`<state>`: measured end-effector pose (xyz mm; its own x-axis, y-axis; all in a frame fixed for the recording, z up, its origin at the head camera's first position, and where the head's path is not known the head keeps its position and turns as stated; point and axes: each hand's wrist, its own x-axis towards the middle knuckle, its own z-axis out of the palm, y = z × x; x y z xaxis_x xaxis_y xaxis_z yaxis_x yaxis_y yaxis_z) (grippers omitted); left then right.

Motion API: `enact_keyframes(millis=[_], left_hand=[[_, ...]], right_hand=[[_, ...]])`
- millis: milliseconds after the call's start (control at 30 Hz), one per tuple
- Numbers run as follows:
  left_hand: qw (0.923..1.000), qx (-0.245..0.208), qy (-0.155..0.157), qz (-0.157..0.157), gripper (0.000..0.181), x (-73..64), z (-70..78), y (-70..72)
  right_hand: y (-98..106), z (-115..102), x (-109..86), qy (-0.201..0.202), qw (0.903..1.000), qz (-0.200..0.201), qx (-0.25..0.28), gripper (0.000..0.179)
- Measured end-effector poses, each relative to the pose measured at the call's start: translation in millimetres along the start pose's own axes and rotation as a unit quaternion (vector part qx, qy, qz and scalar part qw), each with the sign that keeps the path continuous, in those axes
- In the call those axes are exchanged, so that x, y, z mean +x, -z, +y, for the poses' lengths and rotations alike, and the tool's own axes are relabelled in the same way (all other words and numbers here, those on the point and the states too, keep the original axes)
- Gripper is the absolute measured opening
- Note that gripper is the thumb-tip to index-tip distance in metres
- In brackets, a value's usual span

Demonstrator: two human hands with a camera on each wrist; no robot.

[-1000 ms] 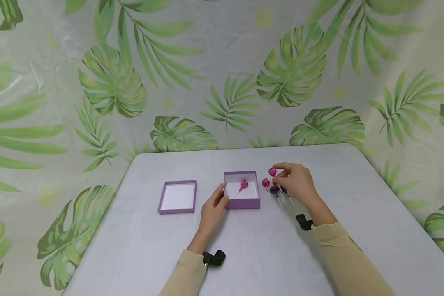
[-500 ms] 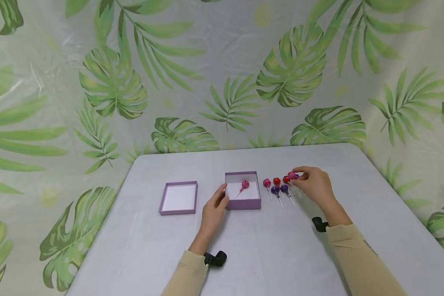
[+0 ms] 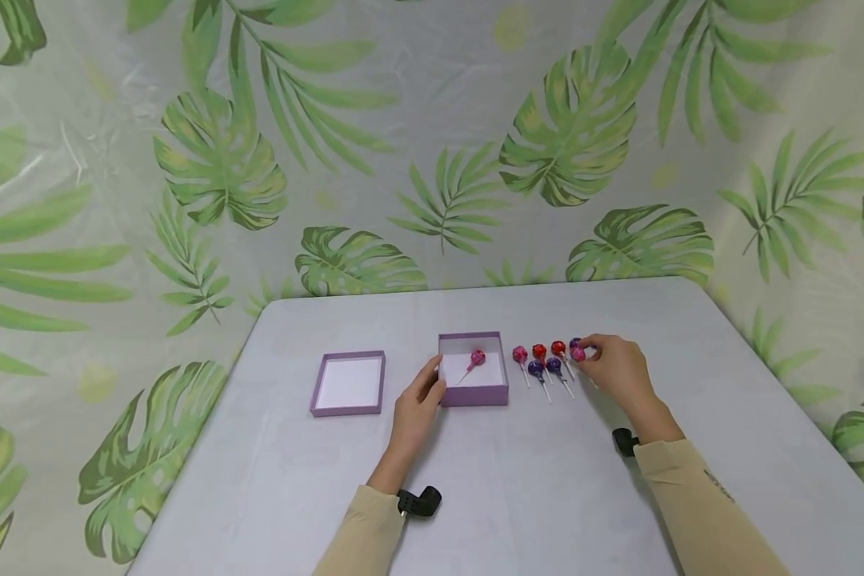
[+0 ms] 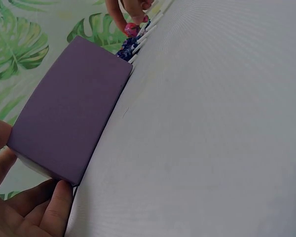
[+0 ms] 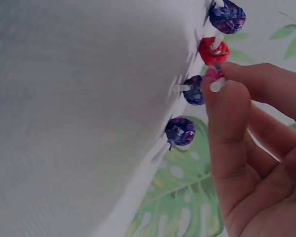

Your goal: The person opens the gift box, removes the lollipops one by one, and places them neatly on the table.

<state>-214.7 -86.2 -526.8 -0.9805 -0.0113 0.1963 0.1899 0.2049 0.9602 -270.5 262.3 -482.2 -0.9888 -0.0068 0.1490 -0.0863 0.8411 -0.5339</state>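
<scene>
My left hand (image 3: 414, 406) grips the front left corner of the open purple box (image 3: 473, 396), its thumb and fingertips at the corner and left wall. Inside the box lies one pink lollipop (image 3: 478, 358), its stick pointing to the front left. My right hand (image 3: 618, 370) pinches a pink-wrapped lollipop (image 5: 215, 74) between thumb and index finger, at the right end of a group on the table. Beside it in the group are a pink lollipop (image 3: 520, 354), red lollipops (image 3: 539, 351) and several purple lollipops (image 3: 536, 368). The right fingers partly cover the purple one (image 3: 574, 342) at that end.
A shallow purple lid (image 3: 347, 412) with a white inside lies left of the box. Both stand on a white-covered table (image 3: 518, 496). Behind its far edge hangs a leaf-patterned cloth (image 3: 432, 120).
My right hand has moved right with the pink lollipop, from over the middle of the group to its right end, and come lower. The left hand and the box stay in place.
</scene>
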Motion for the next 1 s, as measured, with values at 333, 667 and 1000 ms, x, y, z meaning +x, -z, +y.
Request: enact_keyframes(millis=[333,667,1000], left_hand=[[0.9999,0.010,0.005,0.001,0.042,7.0,-10.6,-1.5],[0.9998,0.018,0.007,0.002,0.043,5.7,-10.9,-2.4],[0.9999,0.015,0.002,0.002,0.042,4.2,-11.9,-0.9]], right_hand=[[-1.3,-3.5,0.5,-0.019,0.9990,-0.039,-0.008,0.034],[-2.4,-2.4,0.8,-0.035,0.9972,-0.062,-0.024,0.038],[-4.2,-3.1,-0.4,-0.043,0.9954,-0.082,-0.025,0.047]])
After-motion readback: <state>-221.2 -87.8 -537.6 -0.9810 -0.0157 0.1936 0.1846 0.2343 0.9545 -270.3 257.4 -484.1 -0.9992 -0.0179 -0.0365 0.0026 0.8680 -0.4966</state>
